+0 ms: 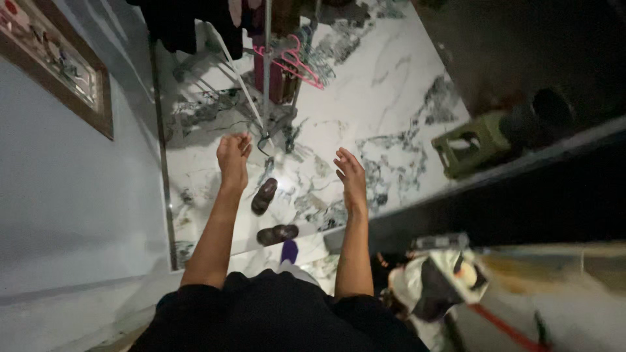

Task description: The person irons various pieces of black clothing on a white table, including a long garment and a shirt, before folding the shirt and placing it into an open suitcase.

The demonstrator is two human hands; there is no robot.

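The person's left hand (233, 158), fingers half curled and empty, is at frame centre just beside the lower end of the metal rack pole (267, 58), which runs straight toward the top edge, while the right hand (352, 177), open and empty, is farther from it.

Looks like a home, a laundry corner: marble floor (391, 85), clothes rack (267, 72) with pink hangers (297, 62) at 12 o'clock, framed picture (55, 62) at 10, sandals (264, 195) near centre, stool (471, 145) at 2.
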